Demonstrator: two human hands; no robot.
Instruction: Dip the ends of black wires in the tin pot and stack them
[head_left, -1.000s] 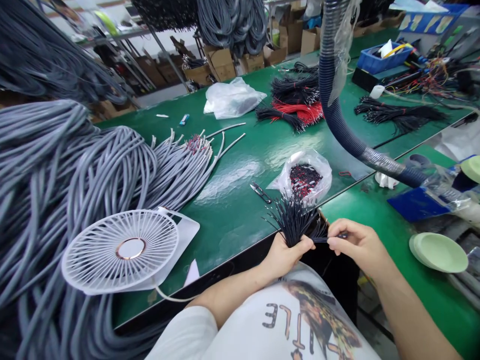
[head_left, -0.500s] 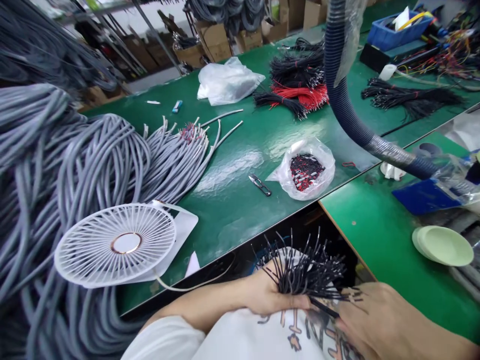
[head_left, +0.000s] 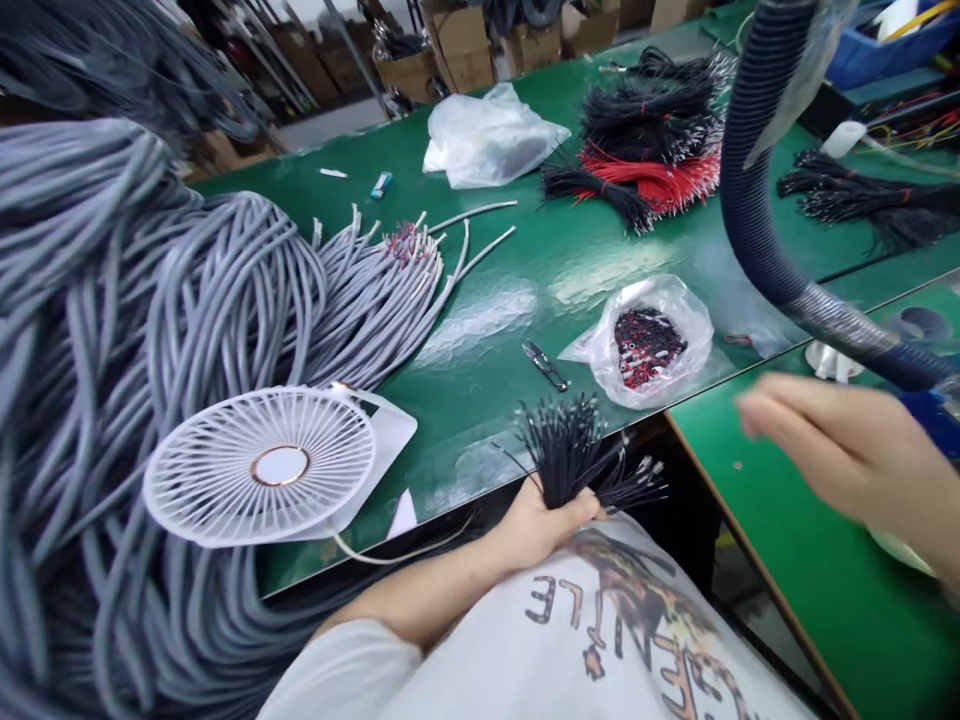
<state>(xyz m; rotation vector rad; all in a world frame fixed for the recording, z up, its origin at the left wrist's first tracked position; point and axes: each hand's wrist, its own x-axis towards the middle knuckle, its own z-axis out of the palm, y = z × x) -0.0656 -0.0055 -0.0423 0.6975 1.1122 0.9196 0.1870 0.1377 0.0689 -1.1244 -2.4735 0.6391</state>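
Observation:
My left hand is wrapped round a bundle of black wires in front of my shirt. The wire ends fan out above the fist, and a smaller group with pale tips leans off to the right. My right hand is in the air over the green bench on the right, apart from the bundle. Its fingers are curled together and blurred, so whatever they may hold is hidden. Beyond the bundle, thread snips lie beside a clear plastic bag with small black and red pieces inside.
Grey cables are heaped on the left, behind a white fan. Black and red wire bundles and a white plastic bag lie at the back. A ribbed hose curves down on the right, above the green table.
My right hand has left the wires and moved up and to the right. My left hand has raised the bundle, whose ends now stand closer together. The view has shifted slightly.

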